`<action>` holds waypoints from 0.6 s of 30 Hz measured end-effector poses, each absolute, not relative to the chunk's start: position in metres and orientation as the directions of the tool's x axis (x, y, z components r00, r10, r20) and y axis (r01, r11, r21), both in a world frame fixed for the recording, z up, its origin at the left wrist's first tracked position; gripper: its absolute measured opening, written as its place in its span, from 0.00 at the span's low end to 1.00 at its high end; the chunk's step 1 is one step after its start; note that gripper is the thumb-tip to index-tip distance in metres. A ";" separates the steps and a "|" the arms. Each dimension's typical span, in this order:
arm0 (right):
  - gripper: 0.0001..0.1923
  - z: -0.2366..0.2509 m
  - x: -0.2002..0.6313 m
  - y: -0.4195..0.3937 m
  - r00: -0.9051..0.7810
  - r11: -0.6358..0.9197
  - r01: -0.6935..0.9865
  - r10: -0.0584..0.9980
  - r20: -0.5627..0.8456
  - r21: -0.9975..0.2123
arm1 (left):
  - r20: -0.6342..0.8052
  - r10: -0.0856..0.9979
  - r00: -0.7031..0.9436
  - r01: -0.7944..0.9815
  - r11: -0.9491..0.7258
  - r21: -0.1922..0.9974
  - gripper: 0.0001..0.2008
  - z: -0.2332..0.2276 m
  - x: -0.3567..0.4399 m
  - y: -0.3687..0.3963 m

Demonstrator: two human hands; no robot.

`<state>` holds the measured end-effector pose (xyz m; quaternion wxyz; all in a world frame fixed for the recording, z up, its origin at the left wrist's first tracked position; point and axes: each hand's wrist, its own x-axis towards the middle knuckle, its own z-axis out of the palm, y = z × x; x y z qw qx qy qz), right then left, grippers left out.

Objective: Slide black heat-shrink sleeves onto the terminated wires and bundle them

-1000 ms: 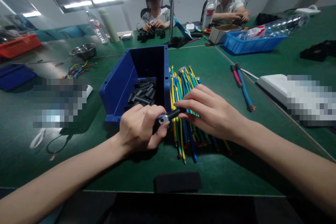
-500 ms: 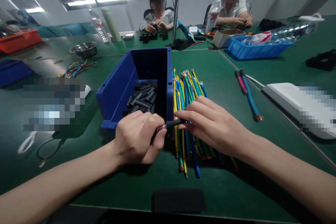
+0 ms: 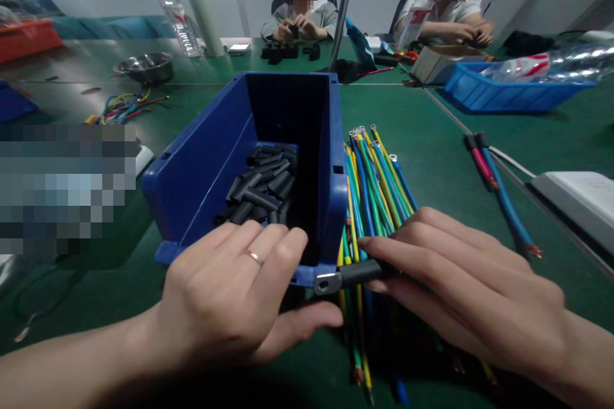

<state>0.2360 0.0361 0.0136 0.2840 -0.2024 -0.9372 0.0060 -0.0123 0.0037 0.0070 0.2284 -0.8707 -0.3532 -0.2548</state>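
My right hand (image 3: pixel 460 281) pinches a cable lug (image 3: pixel 328 284) whose shank sits in a black sleeve (image 3: pixel 361 273). The lug's flat eye points left, while the other end is hidden under my fingers. My left hand (image 3: pixel 235 281) is just left of the lug, its thumb apart from its curled fingers and no held thing visible. Behind it stands a dark blue bin (image 3: pixel 201 179) with several short black sleeves (image 3: pixel 261 198) inside. A bundle of yellow, green and blue wires (image 3: pixel 378 185) with metal lugs lies right of the bin, partly under my right hand.
A red and a blue cable (image 3: pixel 503 192) lie at the right, near a white device (image 3: pixel 575 204). Farther back are a light blue tray (image 3: pixel 508 92) with a bottle, a cardboard box (image 3: pixel 444 64), a metal bowl (image 3: pixel 144 68) and loose wires (image 3: pixel 127 107). Two people sit across the table.
My left hand has let go of the lug, its thumb now apart from the fingers. The lug's eye has come into view. The whole view has shifted, with the bin looking larger.
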 end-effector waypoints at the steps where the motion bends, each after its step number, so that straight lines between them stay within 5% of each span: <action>1: 0.10 0.014 0.236 0.036 -0.752 0.915 0.384 0.388 0.533 -0.125 | 0.582 0.514 0.630 0.738 -0.629 -0.242 0.23 0.008 -0.012 0.004; 18: 0.07 0.013 0.232 0.033 -0.768 0.917 0.382 0.385 0.513 -0.115 | 0.566 0.464 0.681 0.631 -0.765 -0.132 0.09 0.006 -0.012 -0.002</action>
